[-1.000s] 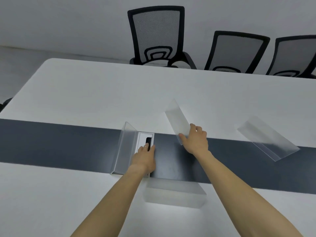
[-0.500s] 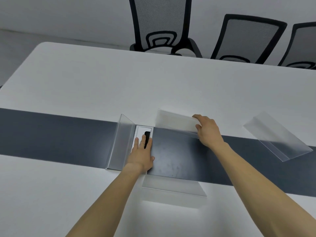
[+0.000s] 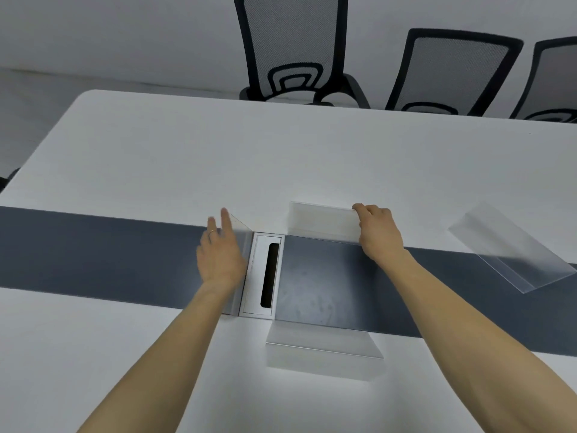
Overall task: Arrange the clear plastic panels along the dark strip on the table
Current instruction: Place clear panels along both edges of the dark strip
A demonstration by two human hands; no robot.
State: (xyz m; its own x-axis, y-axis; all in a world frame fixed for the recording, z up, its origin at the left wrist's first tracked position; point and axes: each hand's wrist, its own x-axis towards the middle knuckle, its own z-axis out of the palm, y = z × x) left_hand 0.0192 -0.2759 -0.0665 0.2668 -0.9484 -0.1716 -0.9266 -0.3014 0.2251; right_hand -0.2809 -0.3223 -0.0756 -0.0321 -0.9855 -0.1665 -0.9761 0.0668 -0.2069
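A dark strip (image 3: 93,248) runs left to right across the white table (image 3: 187,157). My right hand (image 3: 379,234) grips the right end of a clear panel (image 3: 321,221) standing along the strip's far edge. My left hand (image 3: 220,253) lies flat with fingers spread against another clear panel (image 3: 242,245) that stands across the strip, left of a white cable box (image 3: 260,276). A third panel (image 3: 323,348) sits at the strip's near edge. A fourth panel (image 3: 512,248) lies askew at the right.
Three black mesh office chairs (image 3: 293,48) stand behind the table's far edge. The cable box has a dark slot (image 3: 269,275) in its lid. The table's rounded corner is at the far left.
My right hand swung its panel from pointing away to lying along the strip's far edge. My left hand moved off the cable box to the left panel.
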